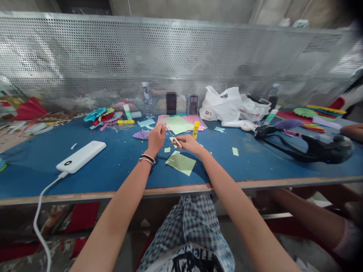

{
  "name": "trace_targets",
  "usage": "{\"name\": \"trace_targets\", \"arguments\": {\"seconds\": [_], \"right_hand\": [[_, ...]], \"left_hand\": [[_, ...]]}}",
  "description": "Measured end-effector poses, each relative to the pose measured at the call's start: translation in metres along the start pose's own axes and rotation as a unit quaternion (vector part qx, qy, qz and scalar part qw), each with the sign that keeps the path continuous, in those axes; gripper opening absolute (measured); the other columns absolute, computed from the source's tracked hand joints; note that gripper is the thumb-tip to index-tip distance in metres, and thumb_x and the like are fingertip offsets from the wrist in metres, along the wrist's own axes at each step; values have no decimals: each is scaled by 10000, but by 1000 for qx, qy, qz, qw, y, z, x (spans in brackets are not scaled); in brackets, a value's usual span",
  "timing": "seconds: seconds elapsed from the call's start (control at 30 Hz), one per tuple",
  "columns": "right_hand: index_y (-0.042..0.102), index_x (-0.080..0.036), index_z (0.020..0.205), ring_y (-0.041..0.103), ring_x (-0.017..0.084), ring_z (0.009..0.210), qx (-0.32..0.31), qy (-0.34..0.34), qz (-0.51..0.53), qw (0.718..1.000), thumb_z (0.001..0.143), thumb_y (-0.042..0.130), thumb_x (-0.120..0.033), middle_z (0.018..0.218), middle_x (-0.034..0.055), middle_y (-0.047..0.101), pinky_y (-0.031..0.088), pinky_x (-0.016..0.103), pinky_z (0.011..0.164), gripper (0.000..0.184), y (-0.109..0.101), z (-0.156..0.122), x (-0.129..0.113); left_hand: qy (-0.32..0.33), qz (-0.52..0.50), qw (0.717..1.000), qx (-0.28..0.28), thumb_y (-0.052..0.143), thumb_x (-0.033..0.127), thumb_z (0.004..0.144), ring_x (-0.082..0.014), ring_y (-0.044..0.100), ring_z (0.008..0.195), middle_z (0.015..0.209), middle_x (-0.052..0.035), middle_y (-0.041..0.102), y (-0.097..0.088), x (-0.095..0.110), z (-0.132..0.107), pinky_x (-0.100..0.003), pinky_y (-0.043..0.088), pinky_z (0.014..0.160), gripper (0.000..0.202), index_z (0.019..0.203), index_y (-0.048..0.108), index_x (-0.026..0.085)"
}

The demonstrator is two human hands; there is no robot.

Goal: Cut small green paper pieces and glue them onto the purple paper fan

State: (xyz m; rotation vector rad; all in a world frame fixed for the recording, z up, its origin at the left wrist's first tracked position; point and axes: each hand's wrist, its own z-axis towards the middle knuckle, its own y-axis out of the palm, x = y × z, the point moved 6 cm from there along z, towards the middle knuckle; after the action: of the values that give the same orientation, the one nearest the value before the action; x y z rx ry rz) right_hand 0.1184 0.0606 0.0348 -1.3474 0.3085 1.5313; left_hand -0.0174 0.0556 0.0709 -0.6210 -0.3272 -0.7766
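My left hand [157,137] is raised over the blue table [113,170], its fingers pinched on the upper end of a thin wooden stick [173,137]. My right hand [189,142] is closed on the lower end of the same stick, with a scrap of pale green paper by its fingers. A square of light green paper [180,163] lies flat on the table just below both hands. Beaded bracelets circle my left wrist.
A white power bank [81,156] with a cable lies at the left. A yellow glue stick [195,129], pink and green sheets [178,123], paper fans [103,114], a water bottle, white plastic bags [227,102] and a black strapped device [312,145] lie further back. Another person's arm shows at the right.
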Motion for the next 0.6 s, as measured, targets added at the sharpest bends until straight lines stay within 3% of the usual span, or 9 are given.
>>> {"name": "trace_targets", "arguments": {"seconds": [0.13, 0.33, 0.6], "right_hand": [[545, -131, 609, 460, 78, 516, -10, -4, 28, 1000, 753, 511, -326, 450, -50, 467, 439, 272, 741, 246, 1, -2, -5], [564, -121, 664, 443, 73, 489, -23, 6, 47, 999, 756, 507, -324, 446, -57, 437, 429, 238, 660, 230, 0, -4, -8], [480, -139, 553, 488, 80, 527, -14, -8, 48, 999, 740, 496, -278, 437, -55, 440, 436, 257, 773, 234, -1, -2, -4]], "left_hand": [[3, -5, 1000, -2, 336, 328, 887, -115, 302, 477, 507, 30, 338, 0, 0, 1, -269, 189, 520, 341, 573, 347, 194], [11, -2, 1000, -24, 332, 334, 886, -104, 307, 471, 495, 35, 333, 0, 0, 2, -264, 204, 514, 351, 566, 339, 189], [8, 59, 998, -32, 305, 332, 893, -102, 311, 486, 510, 33, 336, 2, -1, 1, -261, 208, 518, 338, 591, 346, 187]]}}
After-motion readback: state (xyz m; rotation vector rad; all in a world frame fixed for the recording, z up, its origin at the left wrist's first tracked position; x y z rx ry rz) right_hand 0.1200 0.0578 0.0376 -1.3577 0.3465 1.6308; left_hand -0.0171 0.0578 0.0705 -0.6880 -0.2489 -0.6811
